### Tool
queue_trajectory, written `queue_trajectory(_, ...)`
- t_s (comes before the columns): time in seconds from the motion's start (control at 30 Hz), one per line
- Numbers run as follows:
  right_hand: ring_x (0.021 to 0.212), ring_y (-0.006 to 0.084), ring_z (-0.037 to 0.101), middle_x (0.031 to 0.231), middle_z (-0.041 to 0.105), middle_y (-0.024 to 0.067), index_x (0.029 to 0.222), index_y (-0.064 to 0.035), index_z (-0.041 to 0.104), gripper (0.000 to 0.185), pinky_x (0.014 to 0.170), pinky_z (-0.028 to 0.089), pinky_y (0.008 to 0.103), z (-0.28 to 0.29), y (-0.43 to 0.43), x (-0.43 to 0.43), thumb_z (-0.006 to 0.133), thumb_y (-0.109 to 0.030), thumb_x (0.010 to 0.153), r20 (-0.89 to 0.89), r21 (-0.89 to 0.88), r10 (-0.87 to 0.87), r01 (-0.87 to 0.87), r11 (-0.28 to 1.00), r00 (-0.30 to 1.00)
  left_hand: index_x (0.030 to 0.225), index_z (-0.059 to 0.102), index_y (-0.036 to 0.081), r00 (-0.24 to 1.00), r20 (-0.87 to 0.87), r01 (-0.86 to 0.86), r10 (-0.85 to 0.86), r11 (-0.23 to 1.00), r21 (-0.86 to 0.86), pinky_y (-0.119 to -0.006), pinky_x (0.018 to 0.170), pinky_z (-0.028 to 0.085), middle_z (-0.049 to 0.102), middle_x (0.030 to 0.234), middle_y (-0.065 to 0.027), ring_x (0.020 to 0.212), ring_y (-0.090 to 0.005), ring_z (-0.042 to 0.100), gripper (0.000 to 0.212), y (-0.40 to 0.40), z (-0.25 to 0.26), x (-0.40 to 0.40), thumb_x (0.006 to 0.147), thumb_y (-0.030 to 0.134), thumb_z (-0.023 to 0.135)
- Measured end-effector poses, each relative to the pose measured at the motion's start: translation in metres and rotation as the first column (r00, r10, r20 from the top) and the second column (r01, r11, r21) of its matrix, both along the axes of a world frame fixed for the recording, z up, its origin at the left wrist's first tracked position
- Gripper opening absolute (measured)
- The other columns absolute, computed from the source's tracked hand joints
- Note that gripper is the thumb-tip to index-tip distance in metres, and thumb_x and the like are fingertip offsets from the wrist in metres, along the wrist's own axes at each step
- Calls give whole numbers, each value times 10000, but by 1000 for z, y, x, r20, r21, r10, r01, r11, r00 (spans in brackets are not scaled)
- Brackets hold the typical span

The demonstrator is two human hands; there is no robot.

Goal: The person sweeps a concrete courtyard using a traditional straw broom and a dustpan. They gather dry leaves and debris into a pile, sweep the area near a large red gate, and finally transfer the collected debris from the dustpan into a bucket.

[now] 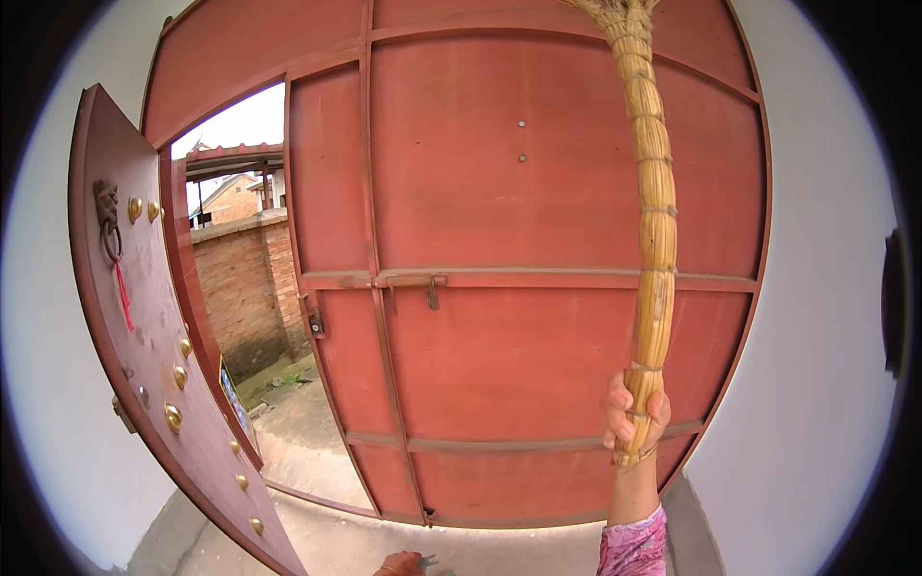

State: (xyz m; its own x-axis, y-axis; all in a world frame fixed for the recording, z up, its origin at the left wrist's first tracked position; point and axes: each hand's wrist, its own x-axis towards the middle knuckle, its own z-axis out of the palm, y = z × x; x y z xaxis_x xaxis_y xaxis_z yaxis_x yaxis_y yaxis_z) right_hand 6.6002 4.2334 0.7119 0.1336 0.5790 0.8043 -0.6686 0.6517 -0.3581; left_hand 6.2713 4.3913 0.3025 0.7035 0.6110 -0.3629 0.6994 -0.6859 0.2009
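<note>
A straw broom [655,245] with a bound handle stands nearly upright on the right of the view. Near the handle's lower end my right hand [635,417] is closed around it, palm side towards me, below a flared top cut off by the upper edge. Behind the broom is a red metal gate [504,216]. At the bottom edge only part of my left hand [403,564] shows, low over the floor. Small dark-green shapes lie beside its fingers; whether it holds them cannot be told.
An open door leaf [137,302] with brass studs and a ring knocker [109,216] projects on the left. Through the doorway are a brick wall [241,288] and paving. A bolt [414,280] and a padlock [316,325] are on the gate. White walls flank it; a sill crosses the doorway.
</note>
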Motion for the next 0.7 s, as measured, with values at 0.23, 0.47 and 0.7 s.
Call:
queue_trajectory(0.23,530,162,556,853,539,148,1085,27,432,337,327,479,259,170,124,-44,532,-215,872,200,101,-209,192,976,957,950,613,126,998,9,-68,68,998,-4,-432,734,499,647,917,-133,870,-325,618,385,3,-1,-17,734,445,597)
queue_trajectory(0.47,521,150,543,846,531,143,1088,27,429,324,328,475,258,109,175,-59,520,-202,878,166,-122,76,-56,991,983,900,626,121,995,51,-80,80,997,-5,-438,690,509,654,855,-148,808,-334,632,325,13,4,-13,756,405,566)
queue_trajectory(0.7,457,169,570,828,555,164,1221,46,377,469,287,452,241,74,110,-42,547,-181,847,250,-80,-235,262,962,939,893,627,99,993,74,-87,87,996,-11,-446,699,507,648,844,-173,795,-349,629,285,28,0,-6,751,334,551)
